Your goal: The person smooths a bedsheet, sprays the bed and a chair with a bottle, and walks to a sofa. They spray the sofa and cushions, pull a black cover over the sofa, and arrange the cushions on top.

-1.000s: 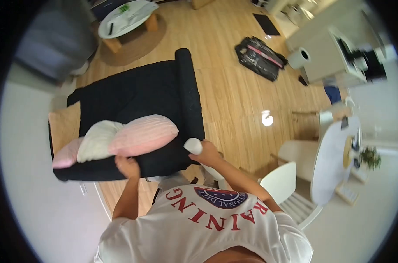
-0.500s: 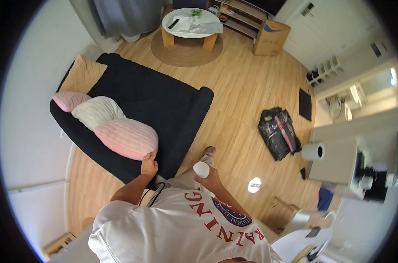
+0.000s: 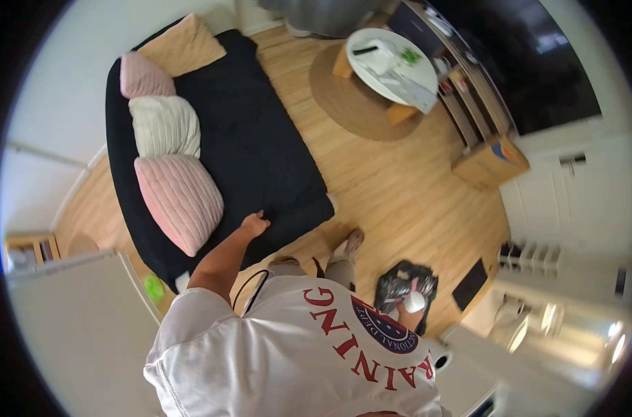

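Observation:
My left hand [image 3: 255,224] reaches over the black sofa [image 3: 260,153], near its front armrest, with its fingers loosely stretched and nothing held. Left of it a pink ribbed pillow [image 3: 180,198] leans against the sofa back, apart from my fingers. Behind that one stand a cream ribbed pillow [image 3: 164,126], a smaller pink pillow [image 3: 143,75] and a beige pillow [image 3: 184,47]. Low on my right side, my right hand [image 3: 408,320] grips a white round-ended object [image 3: 414,301] whose kind I cannot tell; my shirt hides part of the forearm.
A black plastic-wrapped bundle [image 3: 392,279] lies on the floor beyond my right hand. Further off are a round white table [image 3: 368,66] on a woven rug [image 3: 330,97], a cardboard box [image 3: 491,163] and a TV stand [image 3: 462,104]. A dark mat [image 3: 470,285] lies at right.
My left hand has left the pink pillow and moved right, over the sofa seat. The pillow now stands more upright. My right hand swung outward with the white object, and the view turned.

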`<move>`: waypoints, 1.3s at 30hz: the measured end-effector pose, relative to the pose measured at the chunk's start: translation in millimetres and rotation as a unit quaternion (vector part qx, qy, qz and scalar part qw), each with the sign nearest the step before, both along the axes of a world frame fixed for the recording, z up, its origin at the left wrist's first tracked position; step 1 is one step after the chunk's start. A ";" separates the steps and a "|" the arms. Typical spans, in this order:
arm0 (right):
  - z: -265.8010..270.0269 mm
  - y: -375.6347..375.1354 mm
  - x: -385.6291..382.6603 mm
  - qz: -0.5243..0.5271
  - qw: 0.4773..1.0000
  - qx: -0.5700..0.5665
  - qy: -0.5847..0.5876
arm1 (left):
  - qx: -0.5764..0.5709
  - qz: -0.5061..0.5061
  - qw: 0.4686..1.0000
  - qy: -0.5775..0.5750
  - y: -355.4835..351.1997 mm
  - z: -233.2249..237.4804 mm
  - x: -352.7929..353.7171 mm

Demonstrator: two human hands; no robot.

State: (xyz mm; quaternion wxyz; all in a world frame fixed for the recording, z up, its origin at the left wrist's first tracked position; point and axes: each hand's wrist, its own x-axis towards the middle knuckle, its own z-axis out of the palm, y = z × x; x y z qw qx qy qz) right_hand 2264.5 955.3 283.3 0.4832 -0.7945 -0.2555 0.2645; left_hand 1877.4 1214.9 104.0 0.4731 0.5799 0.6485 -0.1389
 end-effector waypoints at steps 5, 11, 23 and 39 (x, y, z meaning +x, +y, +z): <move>-1.2 148.9 100.2 0.202 0.971 -0.103 0.070 | 0.043 0.334 0.941 -0.001 -4.4 -56.3 36.2; -24.4 385.4 129.3 0.584 0.805 -0.099 -0.038 | 0.036 0.381 0.897 0.223 -47.7 -4.5 145.0; -43.3 633.6 -176.7 0.887 0.420 0.055 -0.182 | 0.013 0.674 0.722 0.156 -14.7 -10.2 206.1; -92.2 795.9 -497.5 0.894 0.422 0.013 -0.149 | 0.209 0.870 0.444 0.048 153.7 20.2 153.3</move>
